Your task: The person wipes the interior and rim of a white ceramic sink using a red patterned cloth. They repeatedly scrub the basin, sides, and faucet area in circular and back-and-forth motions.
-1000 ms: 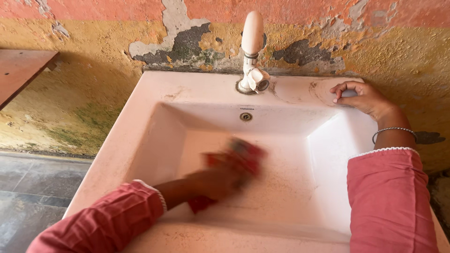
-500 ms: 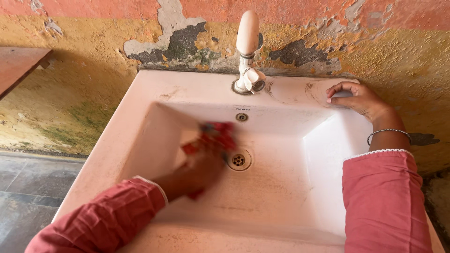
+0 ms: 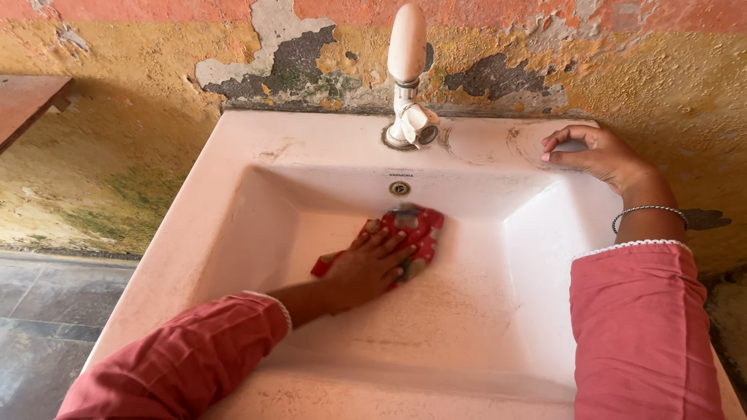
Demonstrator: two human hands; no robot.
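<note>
Basin (image 3: 482, 311) floor open right of cloth (image 3: 412, 229); tap (image 3: 406, 78) overhangs behind.

Tap (image 3: 406, 74) — pale, upright, mounted at the back rim, its handle knob facing forward. Wall (image 3: 156, 117) behind — peeling orange and yellow paint, with grey patches exposed near the tap. Brown shelf (image 3: 27, 97) at far left. Dark tiled floor (image 3: 47, 311) at lower left, below the stained wall

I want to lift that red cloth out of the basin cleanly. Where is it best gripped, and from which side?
Pinch the red cloth at its free far edge, coming down from above on the tap side. It lies flat on the basin floor under the left hand, so only that edge is exposed.
</note>
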